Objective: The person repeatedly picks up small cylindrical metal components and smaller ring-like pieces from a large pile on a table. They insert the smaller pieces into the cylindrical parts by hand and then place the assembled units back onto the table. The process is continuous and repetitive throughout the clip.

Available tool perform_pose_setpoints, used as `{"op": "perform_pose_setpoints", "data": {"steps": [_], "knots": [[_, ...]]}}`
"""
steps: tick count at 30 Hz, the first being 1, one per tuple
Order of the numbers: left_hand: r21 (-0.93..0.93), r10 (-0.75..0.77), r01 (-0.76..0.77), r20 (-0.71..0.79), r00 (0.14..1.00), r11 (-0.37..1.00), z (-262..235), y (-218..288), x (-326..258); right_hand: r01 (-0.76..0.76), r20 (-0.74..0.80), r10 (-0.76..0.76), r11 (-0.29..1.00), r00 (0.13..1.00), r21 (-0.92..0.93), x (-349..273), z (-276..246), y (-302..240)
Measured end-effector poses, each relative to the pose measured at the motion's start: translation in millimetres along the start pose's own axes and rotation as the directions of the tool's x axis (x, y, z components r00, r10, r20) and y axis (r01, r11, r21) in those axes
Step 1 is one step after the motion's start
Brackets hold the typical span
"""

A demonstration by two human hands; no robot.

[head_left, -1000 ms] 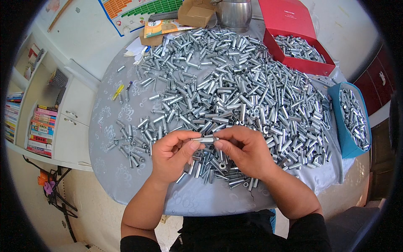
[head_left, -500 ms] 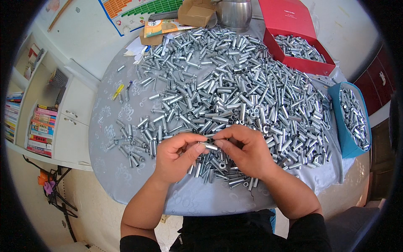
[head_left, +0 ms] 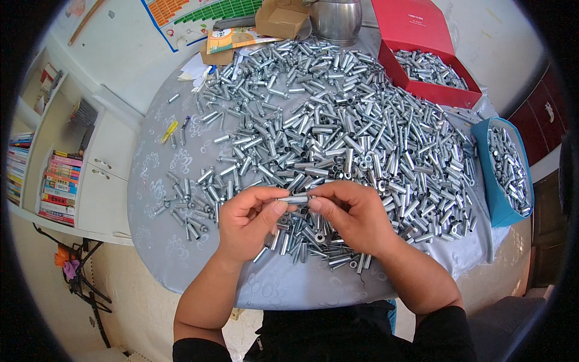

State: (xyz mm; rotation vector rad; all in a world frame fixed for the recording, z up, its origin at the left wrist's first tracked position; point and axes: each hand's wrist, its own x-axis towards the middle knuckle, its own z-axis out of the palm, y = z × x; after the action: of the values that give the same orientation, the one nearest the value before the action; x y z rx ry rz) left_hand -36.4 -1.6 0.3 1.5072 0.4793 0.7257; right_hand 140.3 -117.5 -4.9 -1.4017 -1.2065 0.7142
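Note:
Between my two hands lies a shiny metal sleeve anchor bolt (head_left: 295, 200), held level above the near part of the pile. My left hand (head_left: 246, 222) pinches its left end between thumb and forefinger. The right end sits at the thumb and fingertips of my right hand (head_left: 354, 218), which is closed in a pinch too. Fingertips cover both ends of the piece. Under and beyond the hands spreads a big heap of silvery anchor bolts and sleeves (head_left: 313, 130), lying in all directions.
An open red box (head_left: 435, 92) at the far right and a blue bin (head_left: 496, 199) at the right hold more metal pieces. A yellow-handled tool (head_left: 169, 132) lies on the grey tablecloth (head_left: 158, 199). At the back stand a metal pot (head_left: 335, 23) and a cardboard box (head_left: 281, 20).
The metal pieces at my fingertips, apart and tilted before, now form one level line. My left hand has shifted slightly left.

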Motion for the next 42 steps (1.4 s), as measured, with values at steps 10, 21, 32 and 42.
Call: {"op": "perform_pose_setpoints", "data": {"steps": [10,21,32,42], "knots": [[-0.008,-0.002,0.002,0.01,1.0,1.0,-1,-2,0,-0.069,-0.039,0.071,0.997,0.997,0.04,0,1,-9],[-0.003,-0.013,0.013,0.008,1.0,1.0,-1,-1,0,-0.022,0.013,0.022,1.0,1.0,-0.005,-1,0,-2],[-0.006,-0.003,0.003,-0.021,1.0,1.0,0,-1,1,-0.099,-0.058,0.102,0.993,0.993,0.062,-2,2,-2],[0.0,-0.031,0.031,-0.047,0.998,1.0,-2,0,3,0.044,-0.072,-0.047,0.998,0.996,-0.032,1,-2,-21]]}}
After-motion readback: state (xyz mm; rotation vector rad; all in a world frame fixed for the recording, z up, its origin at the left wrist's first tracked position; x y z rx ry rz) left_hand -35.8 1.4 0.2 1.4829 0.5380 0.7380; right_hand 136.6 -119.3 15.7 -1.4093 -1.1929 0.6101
